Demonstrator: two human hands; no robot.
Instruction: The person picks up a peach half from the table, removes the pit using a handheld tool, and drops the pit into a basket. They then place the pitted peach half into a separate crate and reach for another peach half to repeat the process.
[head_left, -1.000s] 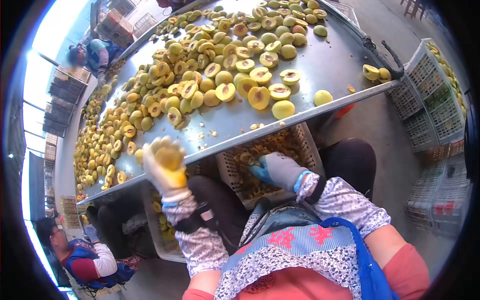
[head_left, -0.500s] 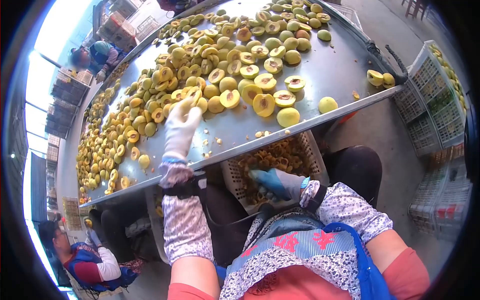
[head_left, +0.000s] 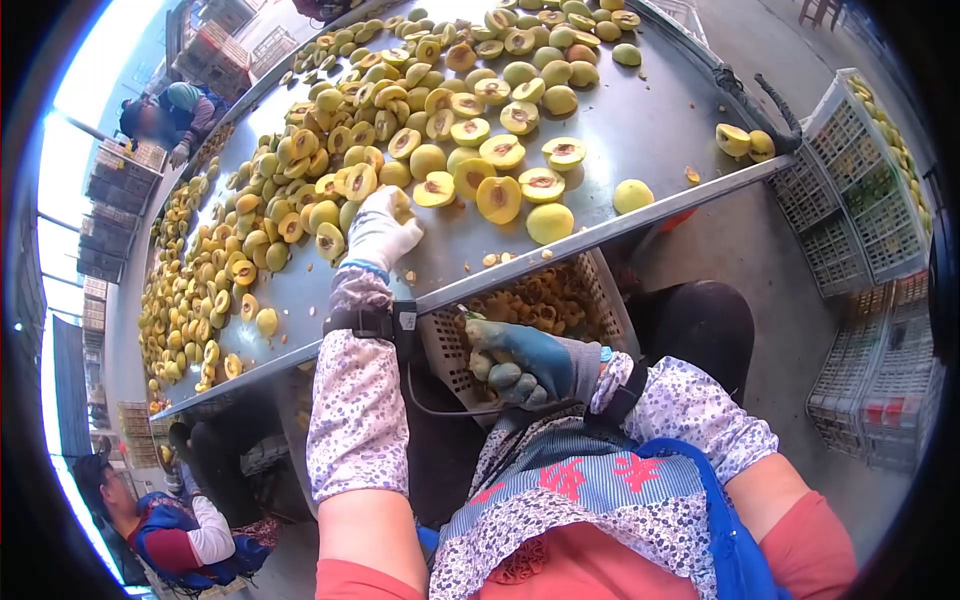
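Note:
My left hand, in a white glove, is closed at the near edge of the fruit heap. Its fingers curl round a yellow apricot half, mostly hidden by the glove. Around it lie halved apricots, many with brown pits or hollows showing on the cut face. My right hand, in a blue-coated glove, is clenched over a white plastic crate in front of my lap. Whatever that fist grips is hidden; only a small tip shows by the thumb. Brown-yellow scraps fill the crate.
The metal table has a raised edge, with pit bits near it. Stacked crates stand at the right. One co-worker sits at the lower left, another at the far left side of the table.
My left hand has gone from reaching with stretched fingers to curling round a fruit piece. My right hand has lifted slightly from the scraps and turned, its fist showing. The view has shifted a little.

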